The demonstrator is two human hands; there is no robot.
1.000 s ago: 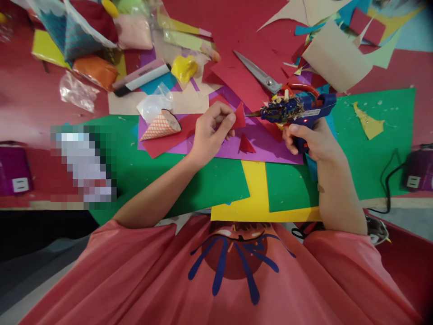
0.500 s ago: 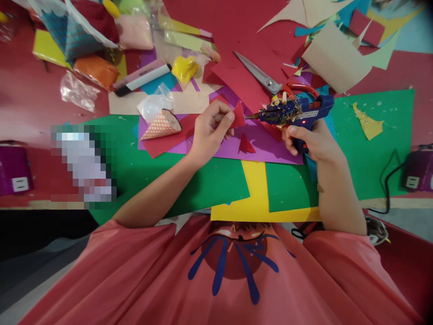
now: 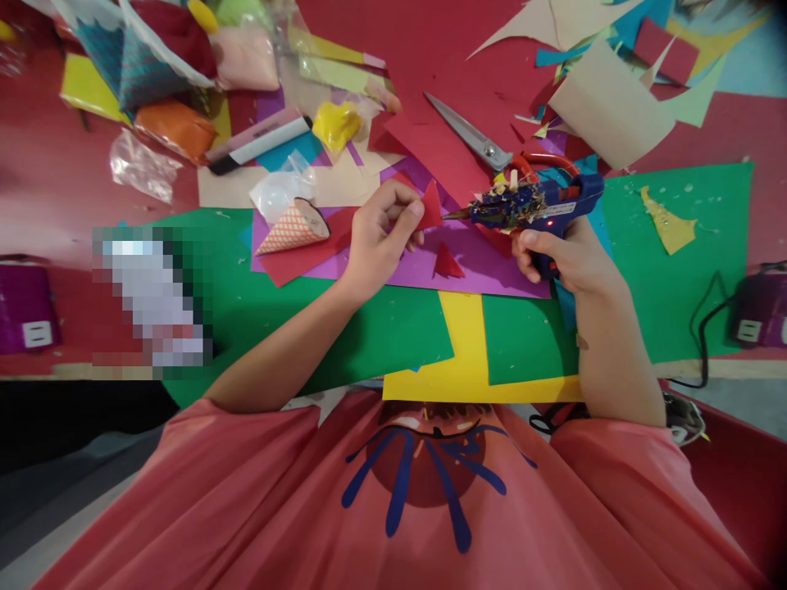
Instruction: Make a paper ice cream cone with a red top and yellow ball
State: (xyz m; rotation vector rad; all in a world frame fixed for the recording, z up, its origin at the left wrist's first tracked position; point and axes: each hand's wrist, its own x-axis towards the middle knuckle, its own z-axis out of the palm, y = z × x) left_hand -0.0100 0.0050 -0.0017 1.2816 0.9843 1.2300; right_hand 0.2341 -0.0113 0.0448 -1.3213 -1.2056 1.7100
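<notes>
Between the thumb and fingers of my left hand (image 3: pixel 384 233) is a small red paper triangle (image 3: pixel 432 205), held upright. My right hand (image 3: pixel 562 250) grips a blue hot glue gun (image 3: pixel 534 205) by its handle, with a red light lit on its side. The gun's metal nozzle points left, its tip at the triangle's right edge; whether they touch I cannot tell. Another red triangle (image 3: pixel 448 262) lies below on a purple sheet (image 3: pixel 381 269). Left of my left hand rests a paper cone (image 3: pixel 293 229) with a red lattice pattern.
Scissors (image 3: pixel 473 135) with red handles lie behind the glue gun. A marker (image 3: pixel 261 143), yellow clay (image 3: pixel 336 124) and clear plastic wrap (image 3: pixel 144 164) are at the back left. Beige paper scraps (image 3: pixel 611 102) fill the back right. Green sheets (image 3: pixel 676 270) and a yellow sheet (image 3: pixel 464 328) cover the front.
The glue gun has shifted slightly left, bringing its nozzle to the edge of the red triangle. My left hand has moved only a little and keeps its pinch.
</notes>
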